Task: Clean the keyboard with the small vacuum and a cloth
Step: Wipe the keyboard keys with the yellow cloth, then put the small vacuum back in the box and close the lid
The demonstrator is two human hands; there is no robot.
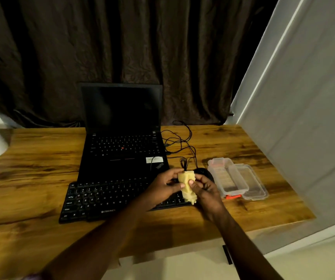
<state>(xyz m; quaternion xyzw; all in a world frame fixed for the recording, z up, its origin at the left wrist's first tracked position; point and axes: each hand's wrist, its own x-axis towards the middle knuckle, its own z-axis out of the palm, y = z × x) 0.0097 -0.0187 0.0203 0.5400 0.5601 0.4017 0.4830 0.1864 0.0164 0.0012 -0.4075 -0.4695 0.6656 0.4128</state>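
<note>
Wooden counter (31, 178), dim room; left hand (163, 185), right hand (206, 188): grip clamped on small vacuum (185, 178) above keyboard (101, 199). I judge vacuuming step in hand; next, nozzle onto keys.

1. Desk (41, 178): wood grain, smooth, slight sheen.
2. Keyboard (101, 199): black plastic, matt.
3. Container (230, 179): clear plastic, glossy.
4. Curtain (122, 47): dark cloth, crinkled.
5. Laptop (101, 166): black, matt.
6. Yellow object (187, 181): matt, material unclear.

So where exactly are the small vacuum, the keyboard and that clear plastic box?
small vacuum (186, 177): head view, upper part of its yellow body.
keyboard (101, 199): head view, letter keys in its left half.
clear plastic box (220, 161): head view, its far rim.
</note>
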